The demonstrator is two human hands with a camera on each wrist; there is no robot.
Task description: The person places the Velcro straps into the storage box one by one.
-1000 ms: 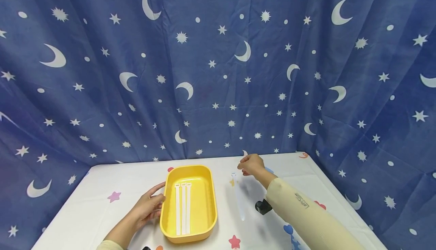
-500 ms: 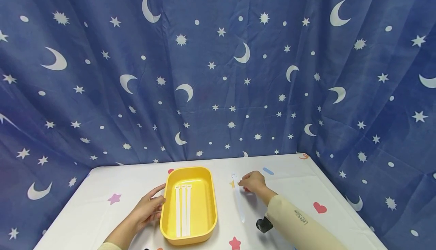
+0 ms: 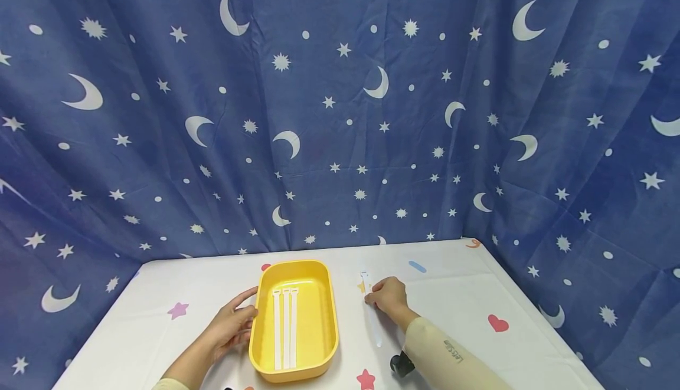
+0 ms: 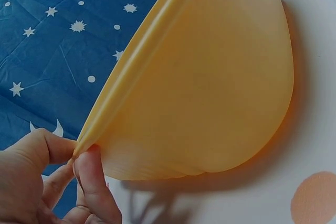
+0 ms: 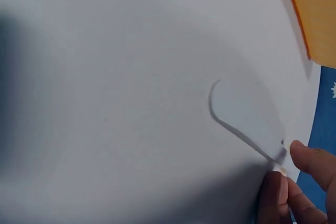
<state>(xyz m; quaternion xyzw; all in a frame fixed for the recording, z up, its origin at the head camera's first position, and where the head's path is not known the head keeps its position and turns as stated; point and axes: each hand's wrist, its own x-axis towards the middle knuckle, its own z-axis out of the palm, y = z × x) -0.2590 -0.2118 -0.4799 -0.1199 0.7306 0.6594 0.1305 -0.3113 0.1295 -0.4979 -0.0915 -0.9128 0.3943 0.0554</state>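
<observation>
My left hand (image 3: pixel 227 330) holds the left rim of a yellow tray (image 3: pixel 332 346), thumb and fingers pinching its edge; the same tray (image 4: pixel 199 93) fills much of the left wrist view. Inside lie three white cable ties (image 3: pixel 286 328) side by side, slotted heads at the far end. To the tray's right, another cable tie (image 3: pixel 375 328) lies lengthwise on the white cloth. My right hand (image 3: pixel 390 297) pinches it around mid-length. In the right wrist view, its rounded tail (image 5: pixel 239 116) runs between thumb and forefinger (image 5: pixel 273 190).
A white tablecloth (image 3: pixel 451 295) with printed shapes covers the table. A blue curtain (image 3: pixel 340 112) with moons and stars hangs behind and at the sides. A black wrist camera (image 3: pixel 402 364) sits under the right forearm.
My right hand has come down and toward me, from beyond the loose cable tie's head to its middle. The left hand and tray stay in place.
</observation>
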